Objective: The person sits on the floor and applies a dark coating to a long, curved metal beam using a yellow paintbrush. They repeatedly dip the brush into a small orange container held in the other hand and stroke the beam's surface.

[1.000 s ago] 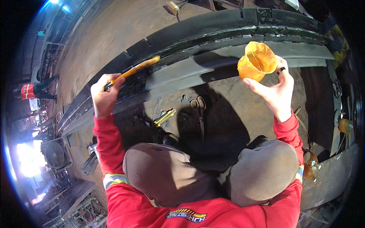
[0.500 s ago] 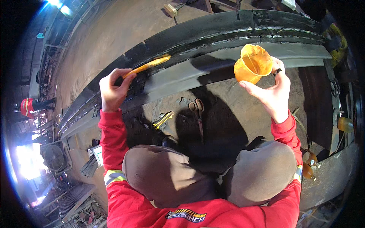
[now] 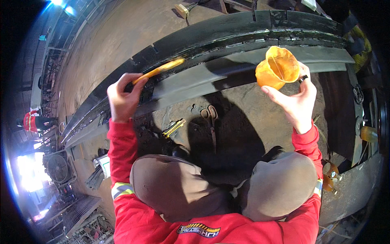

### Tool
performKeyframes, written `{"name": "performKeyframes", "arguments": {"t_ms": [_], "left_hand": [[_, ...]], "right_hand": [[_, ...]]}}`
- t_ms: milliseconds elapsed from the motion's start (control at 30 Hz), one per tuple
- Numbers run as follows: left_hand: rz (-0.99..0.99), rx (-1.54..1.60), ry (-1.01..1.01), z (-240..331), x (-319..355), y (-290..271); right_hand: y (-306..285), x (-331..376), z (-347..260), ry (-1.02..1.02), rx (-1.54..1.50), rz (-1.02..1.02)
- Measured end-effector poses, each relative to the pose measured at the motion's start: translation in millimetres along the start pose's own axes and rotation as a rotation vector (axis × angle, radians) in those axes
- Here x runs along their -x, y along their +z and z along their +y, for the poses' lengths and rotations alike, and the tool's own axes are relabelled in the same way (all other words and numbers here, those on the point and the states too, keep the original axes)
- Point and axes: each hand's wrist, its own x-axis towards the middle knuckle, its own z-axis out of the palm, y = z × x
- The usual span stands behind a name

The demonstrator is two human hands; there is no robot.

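Head view: the thin orange stick (image 3: pixel 158 71) is pinched by the left hand (image 3: pixel 124 97) over the long metal beam (image 3: pixel 183 83). Well apart, the orange cup (image 3: pixel 268 75) is gripped by the right hand (image 3: pixel 298 98). The cup is best held mouth up, the stick lightly and steadily.

A tool (image 3: pixel 162 68) is held in the left fingers (image 3: pixel 130 77), its tip (image 3: pixel 178 62) directed rightward; a cup (image 3: pixel 270 75) is held in the right fingers (image 3: pixel 304 70). Beyond the fingers, a metal beam (image 3: pixel 183 84) is stretched from left to right. Nearer the body (image 3: pixel 252 229), between both sets, scissors (image 3: pixel 212 125) are seen on the ground (image 3: pixel 254 95), with a knife (image 3: pixel 174 128) to their left.
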Motion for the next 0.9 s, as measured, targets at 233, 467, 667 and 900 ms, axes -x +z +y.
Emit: {"name": "performKeyframes", "arguments": {"t_ms": [233,467,667,900], "left_hand": [[-0.025,-0.141,-0.073,-44.7,27.5,-49.7],[0.012,0.049,0.009,-26.3,16.6,-47.5],[-0.054,0.078,-0.099,-43.6,18.4,-64.4],[-0.057,0.189,0.011,-35.7,4.3,-40.3]], "right_hand": [[1.1,-16.8,-12.4,-0.076,0.059,-0.055],[2.4,-62.2,-47.8,-0.324,0.221,-0.161],[4.1,-85.5,-73.4,-0.262,0.104,-0.211],[16.2,-95.2,-91.6,-0.127,-0.039,-0.276]]}}
